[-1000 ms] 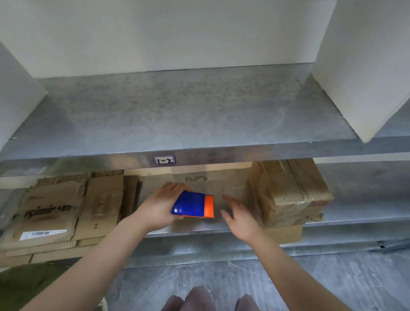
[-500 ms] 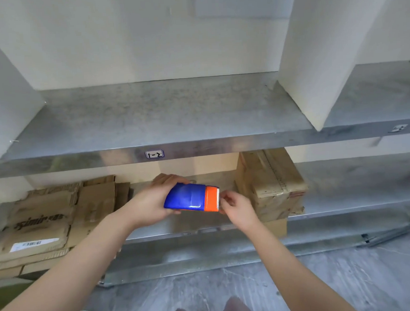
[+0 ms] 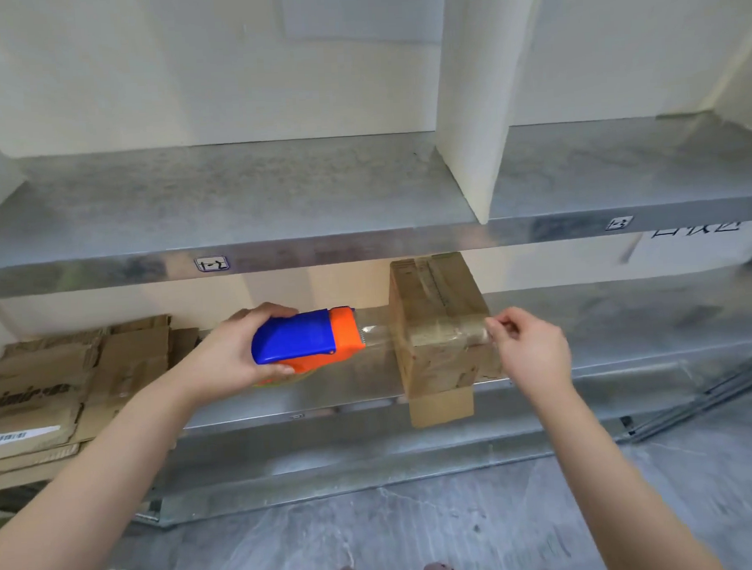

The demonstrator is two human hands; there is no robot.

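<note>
Grips blue-and-orange tape dispenser (image 3: 299, 345) in left hand (image 3: 230, 358), left of cardboard box (image 3: 431, 295). Pinches end of clear tape (image 3: 379, 334) with right hand (image 3: 532, 348), at box's right edge.

Your tape dispenser (image 3: 301, 347), a blue body with an orange head, lies on its side in your left hand (image 3: 230, 358), its toothed edge pointing right. A strip of clear tape (image 3: 425, 335) runs taut from that edge across the front of the cardboard box (image 3: 436, 299) to the end pinched in your right hand (image 3: 530, 351). The box is brown with taped seams and stands on the lower shelf (image 3: 628, 315).
</note>
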